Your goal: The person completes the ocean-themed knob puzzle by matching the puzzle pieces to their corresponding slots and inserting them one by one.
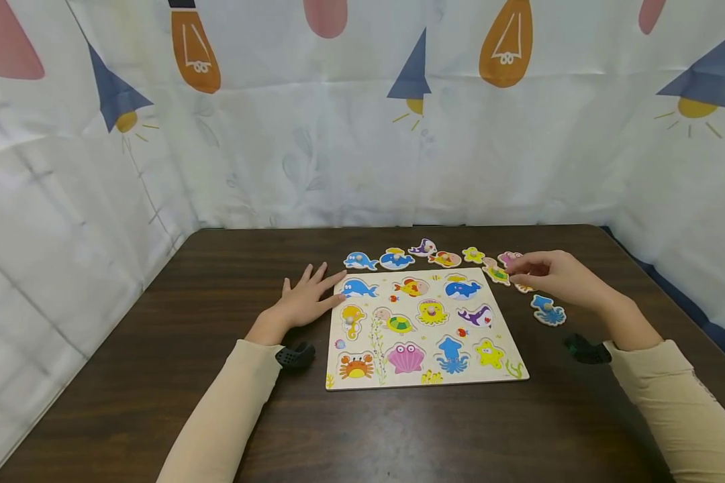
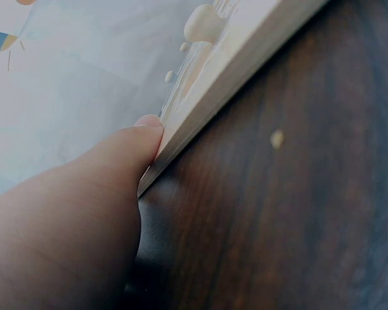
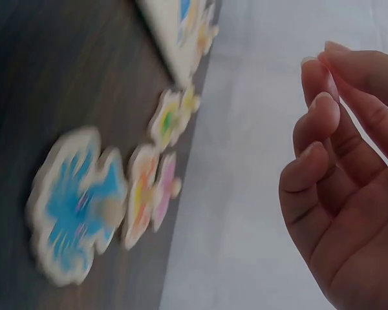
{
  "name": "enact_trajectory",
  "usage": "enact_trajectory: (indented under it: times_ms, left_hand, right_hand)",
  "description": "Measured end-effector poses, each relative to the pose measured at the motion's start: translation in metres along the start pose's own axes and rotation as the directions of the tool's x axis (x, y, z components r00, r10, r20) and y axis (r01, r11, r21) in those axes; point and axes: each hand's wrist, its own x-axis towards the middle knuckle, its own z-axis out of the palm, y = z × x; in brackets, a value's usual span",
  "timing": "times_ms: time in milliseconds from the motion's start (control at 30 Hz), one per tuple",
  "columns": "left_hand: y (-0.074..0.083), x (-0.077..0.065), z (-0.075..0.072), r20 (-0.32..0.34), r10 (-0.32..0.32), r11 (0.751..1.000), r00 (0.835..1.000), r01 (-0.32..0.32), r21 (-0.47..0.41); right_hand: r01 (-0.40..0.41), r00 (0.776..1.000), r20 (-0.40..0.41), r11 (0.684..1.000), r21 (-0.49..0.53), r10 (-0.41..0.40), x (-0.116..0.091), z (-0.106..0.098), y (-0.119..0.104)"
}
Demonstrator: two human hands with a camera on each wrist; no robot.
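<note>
My left hand [image 1: 302, 303] lies at the left edge of a wooden sea-animal puzzle board [image 1: 435, 388], fingers spread. Its thumb [image 2: 142, 132] touches the board's edge in the left wrist view. A knobbed seahorse piece [image 1: 352, 329] sits in the board near that thumb. Over the loose pieces at the right is my right hand [image 1: 558, 274], with fingers bent, thumb near the index fingertip and no piece seen between them. Nearest it are a turtle piece [image 1: 497, 274], a pink shell piece [image 1: 507, 257] and a partly hidden orange piece [image 3: 141, 197]. A blue squid piece [image 3: 81, 206] lies nearer me.
Along the board's far edge lie a blue whale piece [image 1: 360, 261], a whale piece with a yellow top [image 1: 396, 260], a purple piece [image 1: 424, 248], a fish piece [image 1: 445, 260] and a yellow star piece [image 1: 473, 255]. A patterned curtain [image 1: 362, 161] hangs behind the brown table [image 1: 157, 376].
</note>
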Motion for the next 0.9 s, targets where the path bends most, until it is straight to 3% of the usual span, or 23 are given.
enact_trajectory:
  times_ms: [600, 767, 900]
  left_hand:
    - [-0.003, 0.001, 0.003, -0.012, 0.003, 1.0, 1.0, -0.003, 0.005]
    - [-0.003, 0.002, 0.003, -0.015, 0.004, 1.0, 1.0, -0.004, 0.005]
    - [-0.003, 0.002, 0.003, -0.012, 0.005, 1.0, 1.0, -0.005, 0.004]
  right_hand:
    - [-0.09, 0.977, 0.19, 0.996, -0.02, 0.092, -0.014, -0.016, 0.058]
    - [-0.15, 0.963, 0.223, 0.988, -0.023, 0.151, -0.016, -0.015, 0.067]
    - [-0.158, 0.958, 0.242, 0.987, 0.001, 0.154, -0.017, -0.014, 0.07]
